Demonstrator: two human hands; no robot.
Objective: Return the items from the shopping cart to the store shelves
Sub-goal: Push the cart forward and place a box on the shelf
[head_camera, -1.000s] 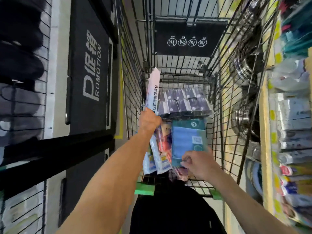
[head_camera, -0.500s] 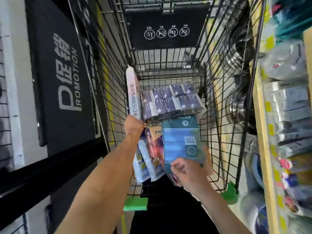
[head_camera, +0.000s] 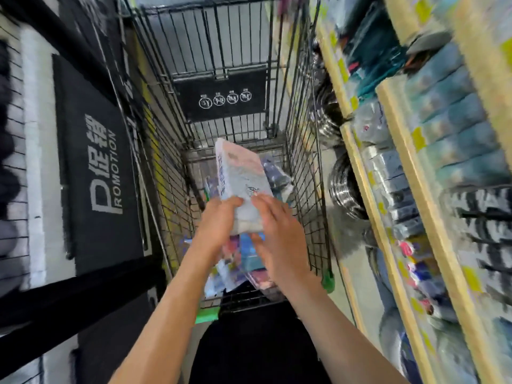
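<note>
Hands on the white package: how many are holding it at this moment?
2: left hand grips its near left edge; right hand lies on the near right of the white package.

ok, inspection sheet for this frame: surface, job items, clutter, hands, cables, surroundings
Surface: wire shopping cart, packs piled in its basket.
Job's things: white pack lifted above the pile; colourful packs under it, blurred.
Clutter: nothing seen.
Hands: left hand grips the white pack's near end; right hand lies on it, fingers spread.
Cables: nothing seen.
Surroundings: stocked store shelves on the right; black promotion sign on the left.
</note>
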